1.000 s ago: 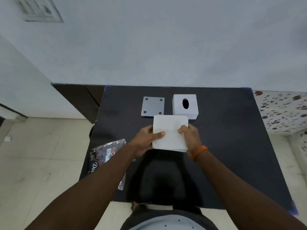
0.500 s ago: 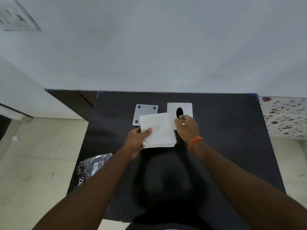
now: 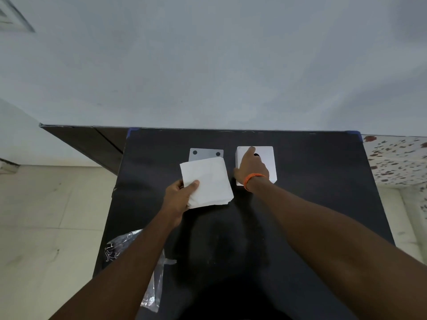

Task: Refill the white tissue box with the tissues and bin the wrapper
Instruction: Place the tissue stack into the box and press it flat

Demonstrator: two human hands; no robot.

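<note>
A stack of white tissues (image 3: 208, 181) is held at its left edge by my left hand (image 3: 179, 199), above the black table (image 3: 312, 204). The white tissue box (image 3: 268, 165) stands at the back of the table with its dark oval slot facing up. My right hand (image 3: 250, 168) lies over the box's top and left side, fingers spread across it and partly hiding the slot. Whether it grips the box I cannot tell. The clear plastic wrapper (image 3: 129, 250) lies at the table's front left edge, partly under my left forearm.
A grey square plate with dark corner dots (image 3: 206, 154), the box's base, lies flat just left of the box, half hidden by the tissues. A wall runs behind the table. Pale tiled floor (image 3: 46, 227) lies to the left, a speckled surface (image 3: 397, 158) to the right.
My right hand let go of the tissue stack and moved back and right onto the box. My left hand keeps the stack alone, shifted slightly left.
</note>
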